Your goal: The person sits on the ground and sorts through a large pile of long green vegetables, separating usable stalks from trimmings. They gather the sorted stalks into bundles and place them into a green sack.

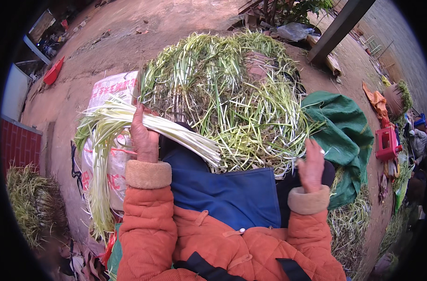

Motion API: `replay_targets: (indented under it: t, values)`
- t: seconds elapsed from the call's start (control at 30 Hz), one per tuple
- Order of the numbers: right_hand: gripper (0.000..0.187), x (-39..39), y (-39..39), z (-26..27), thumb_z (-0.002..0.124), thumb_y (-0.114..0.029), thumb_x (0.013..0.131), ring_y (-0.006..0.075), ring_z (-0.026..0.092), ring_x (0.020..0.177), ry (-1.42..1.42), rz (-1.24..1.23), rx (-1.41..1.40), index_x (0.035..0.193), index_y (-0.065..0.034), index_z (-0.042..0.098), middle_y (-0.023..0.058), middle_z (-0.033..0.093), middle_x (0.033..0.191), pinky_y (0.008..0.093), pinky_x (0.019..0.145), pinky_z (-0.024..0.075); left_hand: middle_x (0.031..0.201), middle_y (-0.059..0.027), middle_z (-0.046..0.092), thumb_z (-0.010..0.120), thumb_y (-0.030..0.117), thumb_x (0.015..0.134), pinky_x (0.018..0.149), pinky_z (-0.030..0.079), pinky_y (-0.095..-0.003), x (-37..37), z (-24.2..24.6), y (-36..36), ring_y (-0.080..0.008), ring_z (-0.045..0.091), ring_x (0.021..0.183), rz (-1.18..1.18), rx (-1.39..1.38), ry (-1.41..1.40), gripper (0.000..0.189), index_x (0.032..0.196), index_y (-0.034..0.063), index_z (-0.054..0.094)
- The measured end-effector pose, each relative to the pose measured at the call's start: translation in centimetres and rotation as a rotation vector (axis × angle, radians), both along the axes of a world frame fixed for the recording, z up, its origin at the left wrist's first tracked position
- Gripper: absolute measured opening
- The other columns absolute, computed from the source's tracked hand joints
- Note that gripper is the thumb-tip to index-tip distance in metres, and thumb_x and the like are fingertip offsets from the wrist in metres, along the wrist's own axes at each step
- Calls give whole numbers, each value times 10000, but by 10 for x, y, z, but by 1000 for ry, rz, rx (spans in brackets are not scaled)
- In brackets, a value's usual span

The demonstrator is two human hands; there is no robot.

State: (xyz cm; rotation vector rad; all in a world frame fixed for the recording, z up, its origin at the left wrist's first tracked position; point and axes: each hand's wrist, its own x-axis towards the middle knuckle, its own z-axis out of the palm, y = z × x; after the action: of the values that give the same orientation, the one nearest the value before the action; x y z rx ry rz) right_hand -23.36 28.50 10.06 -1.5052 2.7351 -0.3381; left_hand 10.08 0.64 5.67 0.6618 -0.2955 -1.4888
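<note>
My left hand (145, 137) grips a thick bundle of long, pale leafy stalks (178, 131), which look like blanched chives. Their white cut ends point right over my lap, and the yellowish leaves droop to the left over a white woven sack (120, 165). My right hand (311, 167), a little blurred, is held at the right edge of a large heap of loose stalks (231, 95); the thumb is apart from the fingers and I see nothing held. Dark roots and soil cling to parts of the heap. A blue apron (227, 196) covers my lap.
Crumpled green sacking (343, 130) lies right of the heap. More stalks are piled at lower left (38, 207) and lower right (350, 224). A red basin (53, 71), a pink plastic stool (387, 143) and a post (339, 30) stand farther off. Another person (417, 144) is at far right.
</note>
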Motion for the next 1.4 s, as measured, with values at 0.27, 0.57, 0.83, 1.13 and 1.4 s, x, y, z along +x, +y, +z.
replay_targets:
  t: [0.27, 0.57, 0.83, 1.13, 1.4]
  values:
    - [829, 172, -137, -25, 749, -92, 624, 288, 514, 1025, -389, 622, -422, 1356, -76, 360, 151, 539, 1096, 411, 925, 356, 797, -4, 538, 708, 119, 804, 635, 472, -287, -52, 41, 41, -110, 530, 697, 18, -95, -71, 290, 1021, 87, 518]
    - [287, 139, -143, -8, 626, 16, 640, 121, 518, 677, -1522, 763, 237, 914, -18, 549, -2, 563, 751, 273, 622, 450, 1382, -160, 398, 864, 276, 585, 939, 430, -353, -21, 72, 70, -242, 457, 1189, -624, -539, 43, 1160, 1460, 109, 122]
    - [642, 111, -122, -31, 687, -202, 802, 243, 454, 1196, -2441, 271, -260, 1355, -131, 369, 91, 468, 1287, 392, 995, 383, 741, 7, 475, 696, 118, 772, 884, 461, -552, 6, 34, 78, -171, 552, 782, -587, -435, 235, 372, 1053, 96, 453]
    - [790, 88, -97, -14, 470, 134, 673, 347, 319, 1315, -2392, 315, -732, 1399, -139, 320, 172, 375, 1361, 423, 1045, 363, 865, -3, 518, 646, 115, 831, 755, 495, -381, 27, 16, 77, -155, 554, 816, -437, -217, 13, 342, 1084, 141, 417]
    - [813, 92, -98, -10, 452, 179, 652, 334, 315, 1323, -2371, 316, -731, 1391, -136, 328, 160, 385, 1360, 415, 1059, 356, 812, 8, 534, 612, 119, 857, 783, 460, -374, 24, 10, 73, -122, 531, 779, -431, -161, -26, 287, 1093, 114, 448]
